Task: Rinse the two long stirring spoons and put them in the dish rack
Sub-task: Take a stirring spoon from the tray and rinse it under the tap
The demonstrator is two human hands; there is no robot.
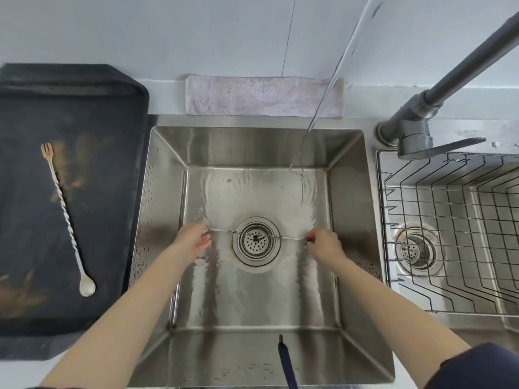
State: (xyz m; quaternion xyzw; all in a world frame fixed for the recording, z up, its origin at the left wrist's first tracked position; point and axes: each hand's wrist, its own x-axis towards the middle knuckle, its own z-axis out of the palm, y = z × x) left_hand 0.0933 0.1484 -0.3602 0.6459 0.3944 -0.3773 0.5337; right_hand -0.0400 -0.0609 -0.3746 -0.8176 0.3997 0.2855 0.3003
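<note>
One long stirring spoon [254, 234] stretches level across the steel sink, just over the drain. My left hand [193, 240] holds its left end and my right hand [325, 244] pinches its right end. A second long spoon [66, 217], with a twisted stem, a small fork at the far end and its bowl nearest me, lies on the dark tray [112, 113] to the left. The wire dish rack [455, 234] sits in the right basin with nothing visible in it. Water [310, 127] streams from the tap and hits the sink floor behind the held spoon.
The grey tap [421, 127] rises at the back right between the basins, its lever pointing right. A pale cloth [261, 95] lies folded along the back ledge. The sink [165, 175] floor is wet and rippling. A dark cord [286, 363] hangs at the sink's near edge.
</note>
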